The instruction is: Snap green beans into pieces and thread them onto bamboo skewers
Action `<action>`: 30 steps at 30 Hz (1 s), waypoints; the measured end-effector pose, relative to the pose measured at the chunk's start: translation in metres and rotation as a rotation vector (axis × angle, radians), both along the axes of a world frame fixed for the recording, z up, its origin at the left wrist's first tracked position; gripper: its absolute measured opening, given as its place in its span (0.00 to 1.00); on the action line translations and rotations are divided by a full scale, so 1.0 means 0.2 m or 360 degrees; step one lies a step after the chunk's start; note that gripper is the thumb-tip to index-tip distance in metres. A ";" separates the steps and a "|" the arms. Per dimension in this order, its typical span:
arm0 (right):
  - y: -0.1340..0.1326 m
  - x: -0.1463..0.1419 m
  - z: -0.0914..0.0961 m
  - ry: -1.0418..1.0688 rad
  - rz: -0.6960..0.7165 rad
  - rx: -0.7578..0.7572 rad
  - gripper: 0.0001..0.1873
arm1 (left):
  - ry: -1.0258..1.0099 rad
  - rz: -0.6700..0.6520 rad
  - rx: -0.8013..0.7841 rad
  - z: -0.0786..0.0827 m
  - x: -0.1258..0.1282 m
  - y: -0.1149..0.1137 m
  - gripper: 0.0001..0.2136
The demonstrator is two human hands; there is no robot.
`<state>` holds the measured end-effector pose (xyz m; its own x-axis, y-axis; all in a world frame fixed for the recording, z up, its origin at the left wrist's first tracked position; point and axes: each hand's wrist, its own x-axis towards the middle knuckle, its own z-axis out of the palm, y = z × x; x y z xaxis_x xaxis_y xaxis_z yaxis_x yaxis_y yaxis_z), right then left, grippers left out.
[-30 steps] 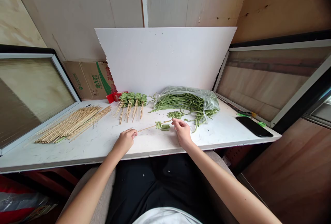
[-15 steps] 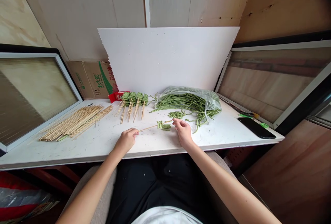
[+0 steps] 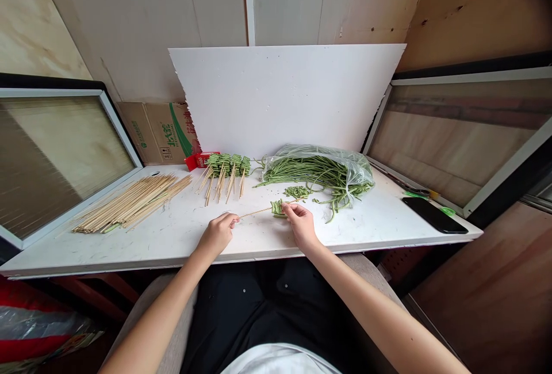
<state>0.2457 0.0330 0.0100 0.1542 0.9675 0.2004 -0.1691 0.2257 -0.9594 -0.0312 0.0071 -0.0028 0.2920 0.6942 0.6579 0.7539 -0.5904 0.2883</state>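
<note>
Watching from my end: skewer (image 3: 257, 212) mid-frame, just below centre, long axis nearly crosswise, right end slightly higher. Left hand (image 3: 217, 236) pinches its left end, fingers closed. Right hand (image 3: 301, 224) has fingertips drawn together on bean pieces (image 3: 276, 208) near right end; can't tell how much grip falls on skewer itself. Bean pieces lie just left of right fingertips, well apart from left hand. Chopped pile (image 3: 297, 192) sits just above right hand, nearer it.

The skewers (image 3: 131, 202) are matt wood; the bag (image 3: 340, 158), glossy plastic; the carton (image 3: 157, 132), matt cardboard; the phone (image 3: 434, 215), glossy.
</note>
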 end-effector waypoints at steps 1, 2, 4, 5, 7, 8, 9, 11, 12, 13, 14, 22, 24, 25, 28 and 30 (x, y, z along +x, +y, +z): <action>0.00 0.00 0.00 -0.0003 -0.0007 -0.0014 0.24 | 0.0010 0.0002 0.0032 0.00 0.00 0.00 0.21; 0.00 0.00 0.00 -0.0014 -0.0016 -0.0031 0.25 | 0.0022 0.0008 0.0064 0.01 0.00 -0.01 0.21; 0.00 0.00 0.01 -0.0050 -0.0040 -0.0072 0.25 | 0.0050 0.0029 0.0116 0.02 0.01 -0.02 0.21; 0.00 0.00 0.02 -0.0068 -0.0047 -0.0097 0.26 | 0.0063 0.0041 0.0134 0.03 0.01 -0.03 0.21; 0.00 0.01 0.03 -0.0087 -0.0037 -0.0143 0.26 | 0.0080 0.0063 0.0161 0.03 0.02 -0.03 0.21; -0.01 0.01 0.04 -0.0084 -0.0027 -0.0151 0.26 | 0.0085 0.0069 0.0173 0.03 0.03 -0.04 0.21; -0.01 0.01 0.05 -0.0076 -0.0018 -0.0148 0.26 | 0.0090 0.0072 0.0182 0.03 0.03 -0.04 0.21; -0.02 0.01 0.06 -0.0053 -0.0010 -0.0105 0.25 | 0.0096 0.0074 0.0193 0.03 0.03 -0.03 0.21; -0.02 0.01 0.07 -0.0051 -0.0006 -0.0075 0.25 | 0.0095 0.0076 0.0192 0.03 0.03 -0.03 0.22; -0.02 0.01 0.08 -0.0064 0.0005 -0.0046 0.24 | 0.0088 0.0081 0.0185 0.02 0.03 -0.02 0.22; -0.02 0.02 0.08 -0.0099 0.0021 -0.0019 0.24 | 0.0072 0.0092 0.0174 0.02 0.02 -0.02 0.22; 0.05 0.15 0.09 -0.1213 0.0076 0.0405 0.23 | -0.0111 0.0240 -0.0004 0.02 -0.07 0.03 0.22; 0.06 0.17 0.08 -0.1618 0.0111 0.0558 0.15 | -0.0115 0.0251 -0.0035 0.02 -0.08 0.04 0.21; 0.06 0.18 0.08 -0.1751 0.0127 0.0615 0.12 | -0.0117 0.0253 -0.0046 0.02 -0.08 0.04 0.21; 0.07 0.18 0.06 -0.1937 0.0138 0.0667 0.08 | -0.0143 0.0248 -0.0065 0.01 -0.08 0.05 0.16; 0.07 0.18 0.04 -0.1962 0.0136 0.0661 0.09 | -0.0172 0.0242 -0.0063 0.01 -0.07 0.05 0.13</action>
